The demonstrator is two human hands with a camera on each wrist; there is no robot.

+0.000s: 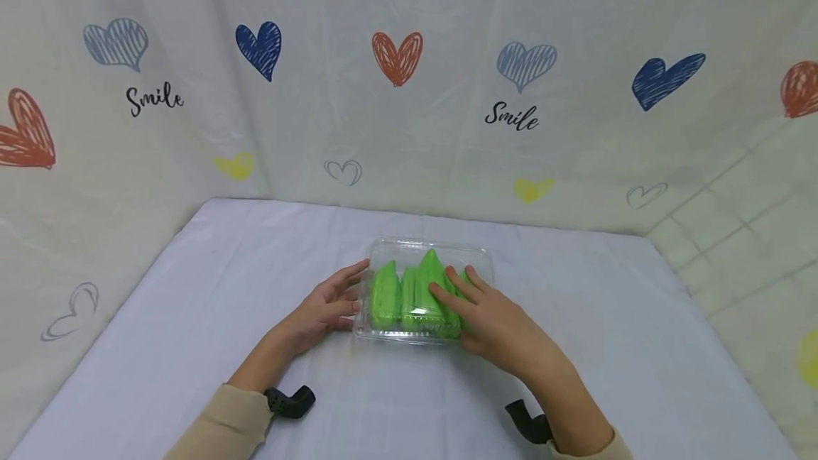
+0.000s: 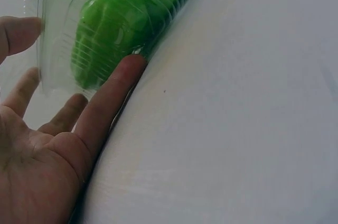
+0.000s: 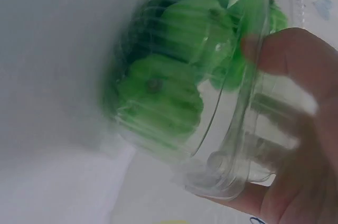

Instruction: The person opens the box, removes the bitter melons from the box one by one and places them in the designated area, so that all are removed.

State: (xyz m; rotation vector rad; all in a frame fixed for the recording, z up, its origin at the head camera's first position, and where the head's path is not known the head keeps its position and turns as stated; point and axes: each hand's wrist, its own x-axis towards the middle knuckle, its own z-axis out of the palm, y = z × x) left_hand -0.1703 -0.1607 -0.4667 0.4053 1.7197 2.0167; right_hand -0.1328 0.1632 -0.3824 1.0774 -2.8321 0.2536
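Head view: between left hand (image 1: 313,312), fingers spread against one end, and right hand (image 1: 498,319), fingers spread over the other, a clear plastic box (image 1: 401,251) of lobed green pieces (image 1: 386,298) on the cloth-covered bench (image 1: 377,403).

Clear plastic container (image 1: 402,252), lobed green pieces (image 1: 424,298) inside, close together

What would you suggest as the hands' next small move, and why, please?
Perhaps press the left hand inward a little, against the box: it lies spread at the left end, the right hand lies over the opposite end, and the green pieces inside could shift if the box slides.
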